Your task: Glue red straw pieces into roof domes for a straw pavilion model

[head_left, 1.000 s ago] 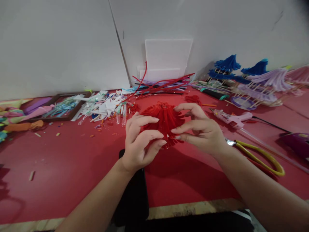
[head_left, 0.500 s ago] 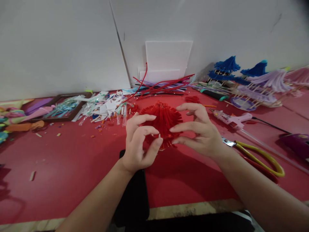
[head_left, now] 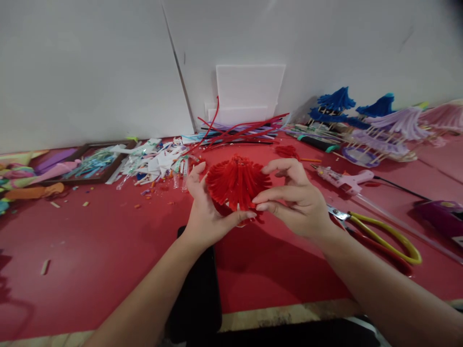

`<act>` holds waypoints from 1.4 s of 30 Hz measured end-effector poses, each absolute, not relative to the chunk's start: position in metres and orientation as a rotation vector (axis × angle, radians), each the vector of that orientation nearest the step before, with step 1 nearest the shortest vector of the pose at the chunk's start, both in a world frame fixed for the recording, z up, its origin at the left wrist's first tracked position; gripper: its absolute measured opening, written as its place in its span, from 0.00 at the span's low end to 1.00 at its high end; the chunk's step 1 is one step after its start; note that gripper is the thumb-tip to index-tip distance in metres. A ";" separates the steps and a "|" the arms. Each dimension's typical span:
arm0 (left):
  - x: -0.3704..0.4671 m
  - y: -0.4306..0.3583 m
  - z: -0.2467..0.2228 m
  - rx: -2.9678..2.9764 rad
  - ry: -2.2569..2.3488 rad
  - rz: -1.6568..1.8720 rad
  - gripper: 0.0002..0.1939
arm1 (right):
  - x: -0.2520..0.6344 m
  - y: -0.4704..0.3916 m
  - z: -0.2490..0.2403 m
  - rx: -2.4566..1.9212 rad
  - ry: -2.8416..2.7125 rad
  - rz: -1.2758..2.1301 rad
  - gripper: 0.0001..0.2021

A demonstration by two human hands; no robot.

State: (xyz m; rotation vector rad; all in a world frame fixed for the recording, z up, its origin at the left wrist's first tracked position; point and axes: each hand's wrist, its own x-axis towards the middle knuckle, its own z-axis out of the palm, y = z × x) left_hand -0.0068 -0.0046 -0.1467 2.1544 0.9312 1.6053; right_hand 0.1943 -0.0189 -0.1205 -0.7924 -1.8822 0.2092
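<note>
A red cone-shaped pipe-cleaner model (head_left: 237,180), like a little fringed roof, stands upright in front of me, with a paler part just showing under its rim. My left hand (head_left: 208,214) cups its left side, the thumb reaching across the front below the fringe and the other fingers partly hidden behind. At the right lower edge, the thumb and index finger of my right hand (head_left: 294,205) are pinched on the fringe. A black phone (head_left: 198,299) lies beneath my left wrist.
To the right are yellow-and-red-handled pliers (head_left: 388,236), a pink glue gun (head_left: 345,179) and several blue (head_left: 336,99) and lilac (head_left: 398,123) models. Loose pipe cleaners (head_left: 246,130) lie at the back by a white board (head_left: 249,86). Scraps (head_left: 159,161) cover the back left.
My left fingers have opened from a pinch around a small pale piece and moved around the model's left side. My right fingertips have closed on the fringe's right edge.
</note>
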 end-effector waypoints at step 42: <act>-0.020 -0.010 -0.138 2.015 0.559 1.193 0.43 | 0.197 -0.031 -0.108 -0.647 -2.091 0.007 0.25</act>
